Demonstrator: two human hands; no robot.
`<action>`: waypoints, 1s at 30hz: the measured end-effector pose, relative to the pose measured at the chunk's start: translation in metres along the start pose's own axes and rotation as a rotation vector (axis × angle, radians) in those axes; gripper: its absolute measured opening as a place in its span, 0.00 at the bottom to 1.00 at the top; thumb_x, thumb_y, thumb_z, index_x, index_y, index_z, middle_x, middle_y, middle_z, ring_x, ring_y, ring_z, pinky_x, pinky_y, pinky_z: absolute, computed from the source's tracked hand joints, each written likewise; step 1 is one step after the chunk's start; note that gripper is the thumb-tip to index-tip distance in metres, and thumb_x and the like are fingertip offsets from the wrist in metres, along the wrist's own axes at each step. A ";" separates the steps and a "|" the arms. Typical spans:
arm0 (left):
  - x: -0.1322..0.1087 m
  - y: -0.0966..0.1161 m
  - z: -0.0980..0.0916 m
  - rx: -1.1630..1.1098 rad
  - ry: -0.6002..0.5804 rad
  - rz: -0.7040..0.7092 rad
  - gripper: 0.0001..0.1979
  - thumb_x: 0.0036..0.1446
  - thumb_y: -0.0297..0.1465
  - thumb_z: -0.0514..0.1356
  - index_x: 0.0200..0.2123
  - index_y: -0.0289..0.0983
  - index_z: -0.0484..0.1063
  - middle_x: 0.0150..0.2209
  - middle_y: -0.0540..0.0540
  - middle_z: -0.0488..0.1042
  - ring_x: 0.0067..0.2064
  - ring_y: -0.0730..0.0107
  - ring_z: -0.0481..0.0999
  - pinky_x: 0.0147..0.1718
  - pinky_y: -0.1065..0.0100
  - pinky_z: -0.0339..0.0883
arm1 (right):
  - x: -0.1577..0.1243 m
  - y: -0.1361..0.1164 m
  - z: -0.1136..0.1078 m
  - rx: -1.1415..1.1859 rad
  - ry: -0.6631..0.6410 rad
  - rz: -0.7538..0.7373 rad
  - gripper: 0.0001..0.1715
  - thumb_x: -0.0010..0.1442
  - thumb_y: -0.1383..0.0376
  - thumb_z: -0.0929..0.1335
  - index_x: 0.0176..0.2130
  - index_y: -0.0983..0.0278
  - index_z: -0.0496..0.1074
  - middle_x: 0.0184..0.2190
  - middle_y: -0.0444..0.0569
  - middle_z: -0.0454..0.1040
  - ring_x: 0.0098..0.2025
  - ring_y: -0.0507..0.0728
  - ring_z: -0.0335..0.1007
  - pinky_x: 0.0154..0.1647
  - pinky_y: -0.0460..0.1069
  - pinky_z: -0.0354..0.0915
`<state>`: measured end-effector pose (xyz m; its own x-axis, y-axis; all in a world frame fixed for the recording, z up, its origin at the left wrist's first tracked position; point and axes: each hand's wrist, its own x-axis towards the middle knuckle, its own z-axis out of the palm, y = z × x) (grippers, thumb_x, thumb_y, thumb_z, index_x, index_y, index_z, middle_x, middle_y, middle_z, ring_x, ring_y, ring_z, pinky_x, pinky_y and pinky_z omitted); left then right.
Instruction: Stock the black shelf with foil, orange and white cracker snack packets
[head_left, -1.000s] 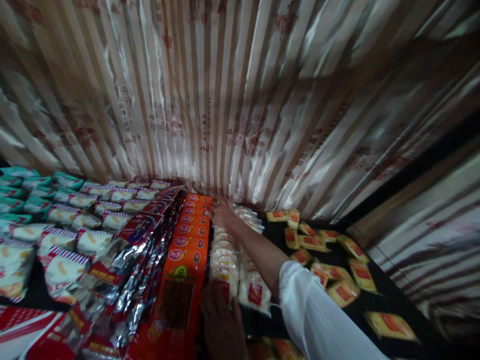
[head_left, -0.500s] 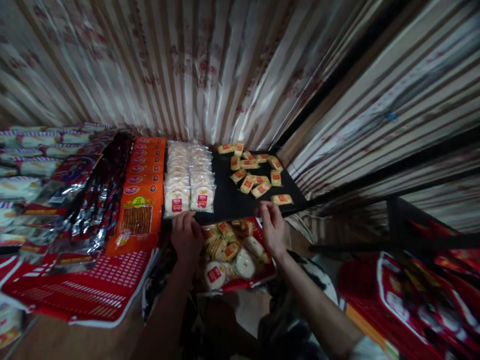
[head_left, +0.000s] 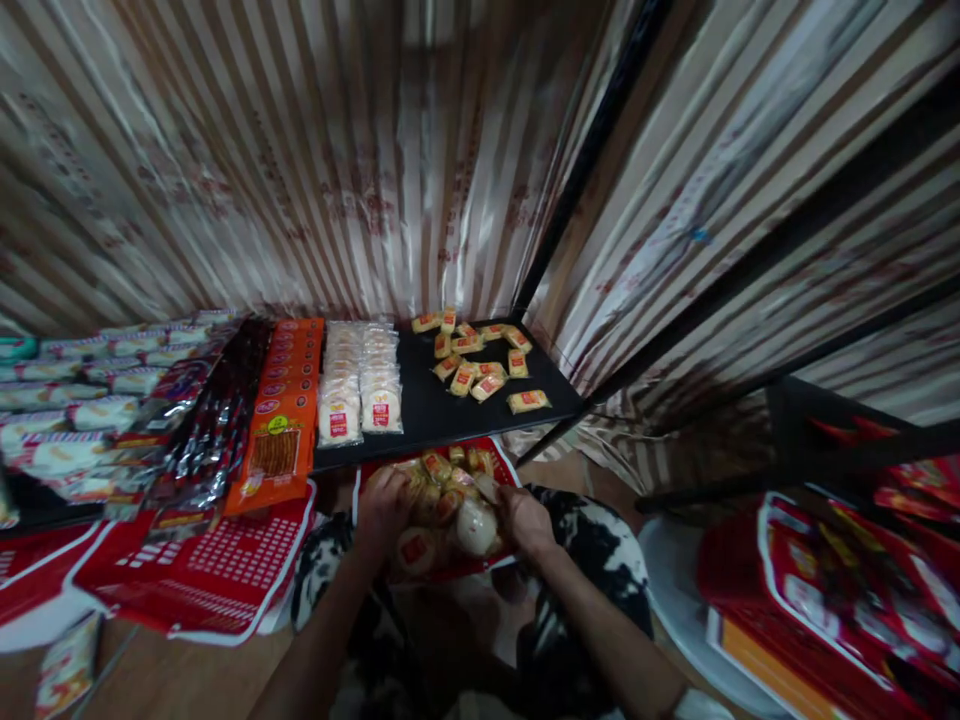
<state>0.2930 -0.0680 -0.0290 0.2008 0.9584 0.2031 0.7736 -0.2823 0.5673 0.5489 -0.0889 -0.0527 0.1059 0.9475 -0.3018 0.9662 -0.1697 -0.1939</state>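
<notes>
Both hands are down in a red basket (head_left: 504,455) between my knees, which holds several wrapped snacks. My left hand (head_left: 384,508) is curled at its left side, against small yellow snack packets (head_left: 426,500); what the fingers hold is hidden. At the right side, my right hand (head_left: 523,515) has its fingers closed at a pale wrapped snack (head_left: 487,488). A round white packaged cracker (head_left: 476,528) lies between the hands, and a round packet with a red label (head_left: 415,550) lies closer to me. Blur hides fine detail.
A black shelf (head_left: 420,420) carries loose yellow packets (head_left: 487,385), two rows of cracker packs (head_left: 381,400), orange bags (head_left: 274,450) and dark red bags (head_left: 202,430). Another red basket (head_left: 202,580) sits at left. Black bars (head_left: 637,360) and a red bin (head_left: 795,600) stand at right.
Both hands have moved from the shelf's front edge down into the basket, closing on its contents. The view has shifted, so the shelf sits lower and further left.
</notes>
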 end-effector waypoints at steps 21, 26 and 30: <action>-0.009 -0.005 0.000 -0.691 0.097 -0.504 0.18 0.41 0.34 0.63 0.39 0.34 0.72 0.30 0.49 0.71 0.26 0.76 0.68 0.28 0.71 0.67 | 0.005 -0.117 -0.060 0.851 0.077 -0.359 0.15 0.56 0.55 0.59 0.32 0.61 0.68 0.24 0.43 0.70 0.26 0.53 0.65 0.27 0.47 0.61; -0.005 -0.030 -0.024 -0.714 0.247 -0.492 0.14 0.40 0.36 0.63 0.33 0.35 0.73 0.33 0.47 0.71 0.32 0.71 0.71 0.35 0.67 0.68 | 0.021 -0.161 -0.052 1.063 0.021 -0.368 0.16 0.54 0.53 0.62 0.36 0.62 0.68 0.24 0.42 0.70 0.26 0.52 0.66 0.27 0.46 0.62; 0.001 -0.046 -0.031 -0.744 0.318 -0.517 0.17 0.44 0.40 0.60 0.35 0.35 0.71 0.33 0.45 0.73 0.32 0.68 0.73 0.32 0.66 0.69 | 0.030 -0.188 -0.033 1.234 0.011 -0.336 0.26 0.50 0.54 0.67 0.47 0.61 0.62 0.29 0.44 0.72 0.31 0.54 0.70 0.31 0.48 0.66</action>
<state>0.2395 -0.0554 -0.0303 -0.3154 0.9464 -0.0696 0.1187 0.1121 0.9866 0.3784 -0.0195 0.0057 -0.0926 0.9937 -0.0629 0.0885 -0.0548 -0.9946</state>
